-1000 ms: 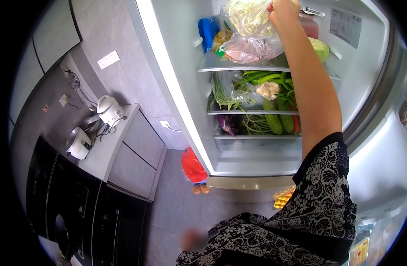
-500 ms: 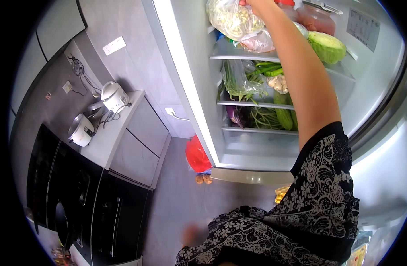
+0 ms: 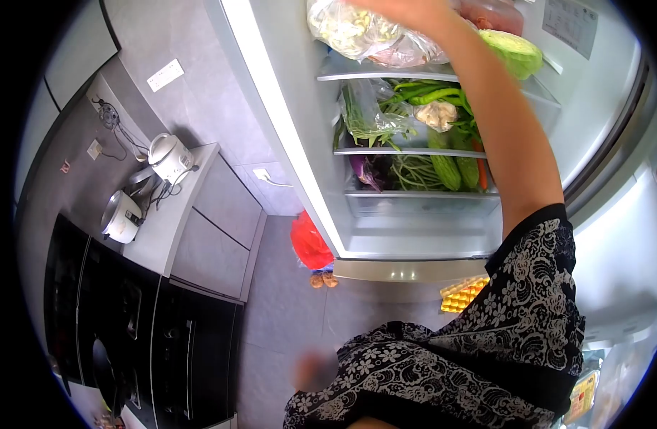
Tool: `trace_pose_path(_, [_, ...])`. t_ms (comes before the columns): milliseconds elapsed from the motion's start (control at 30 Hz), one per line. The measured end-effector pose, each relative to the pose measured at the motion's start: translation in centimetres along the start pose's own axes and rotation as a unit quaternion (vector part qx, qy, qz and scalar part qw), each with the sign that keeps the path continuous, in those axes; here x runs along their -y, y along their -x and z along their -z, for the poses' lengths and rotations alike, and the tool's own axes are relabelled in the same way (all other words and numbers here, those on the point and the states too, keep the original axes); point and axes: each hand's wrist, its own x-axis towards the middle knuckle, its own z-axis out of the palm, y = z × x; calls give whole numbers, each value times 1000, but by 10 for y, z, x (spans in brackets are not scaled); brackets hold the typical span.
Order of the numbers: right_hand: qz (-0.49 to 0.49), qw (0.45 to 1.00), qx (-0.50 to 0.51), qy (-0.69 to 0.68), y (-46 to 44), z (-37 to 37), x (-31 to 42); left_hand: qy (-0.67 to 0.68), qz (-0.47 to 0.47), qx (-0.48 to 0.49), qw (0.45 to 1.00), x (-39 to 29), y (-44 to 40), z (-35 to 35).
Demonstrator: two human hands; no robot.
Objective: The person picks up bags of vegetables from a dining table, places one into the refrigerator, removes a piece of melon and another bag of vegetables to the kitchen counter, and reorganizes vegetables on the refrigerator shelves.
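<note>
My right arm stretches up into an open fridge (image 3: 393, 270). At the top edge, my right hand (image 3: 407, 10) lies over a clear plastic bag of pale sprout-like vegetables (image 3: 350, 30); its fingers are mostly cut off, so their grip is unclear. Beneath that bag is another clear bag with something pinkish (image 3: 407, 54). A cut cabbage (image 3: 513, 53) sits to the right of my forearm, in front of a jar with reddish contents (image 3: 491, 16). A smeared skin-coloured shape beside my clothing, apparently my left hand (image 3: 315, 370), shows no distinct fingers.
Lower shelves hold bagged greens (image 3: 375, 114), green peppers (image 3: 432, 94), garlic (image 3: 435, 116), an eggplant (image 3: 365, 171), long beans (image 3: 414, 171) and cucumbers (image 3: 446, 171). A red bag (image 3: 310, 239) and a yellow tray (image 3: 463, 294) are on the floor. Left stands a counter with cookers (image 3: 172, 159).
The view has shifted, so the fridge contents sit higher and further left. My right hand has moved left across the top of the sprout bag. More of the cucumbers, a carrot and the yellow tray show.
</note>
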Motion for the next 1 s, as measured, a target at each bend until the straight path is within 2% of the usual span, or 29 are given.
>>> trace_pose_path(33, [-153,981,-39,-114,13,11,20,10,-3,6,1000,-1,1,0])
trace_pose_path(67, [-155,981,-37,-113,19,14,30,22,-5,12,1000,-2,2,1])
trace_pose_path(133, [-151,981,92,-77,25,16,43,53,-15,24,998,-1,2,1])
trace_pose_path(167, [-159,980,93,-70,26,10,43,71,-21,30,997,-2,3,1])
trace_pose_path(233, [-168,983,13,-72,29,-10,43,110,-36,42,992,-1,3,-1])
trace_pose_path(267, [-175,982,12,-64,32,-19,44,128,-46,46,990,-1,3,-2])
trace_pose_path(333, [-180,970,-140,-82,32,-30,44,174,-61,67,981,2,4,-2])
trace_pose_path(367, [-200,974,-29,-100,30,-32,41,197,-69,82,975,3,5,-2])
trace_pose_path(400, [-204,974,-29,-96,34,-35,39,222,-76,96,967,3,6,-1])
trace_pose_path(500, [-162,960,-174,-151,53,-30,44,289,-92,140,943,8,8,4])
trace_pose_path(533, [-161,960,-175,-149,64,-24,47,308,-95,156,934,7,8,3])
trace_pose_path(600, [-151,936,-250,-195,93,-18,52,349,-99,192,912,8,10,6])
trace_pose_path(667, [-205,916,-264,-223,135,-7,63,386,-102,228,888,8,12,7])
trace_pose_path(733, [-294,875,-257,-287,178,7,74,422,-102,268,860,10,12,8])
trace_pose_path(800, [-354,857,-277,-253,225,7,68,449,-100,307,833,10,13,9])
trace_pose_path(867, [-475,762,-312,-311,257,15,55,474,-95,346,804,10,13,10])
trace_pose_path(933, [-570,638,-345,-386,278,19,30,492,-90,381,778,10,13,10])
trace_pose_path(967, [-572,638,-346,-381,288,17,14,501,-88,396,764,10,13,9])
trace_pose_path(1000, [-621,572,-351,-405,298,12,-4,507,-85,411,753,11,14,10])
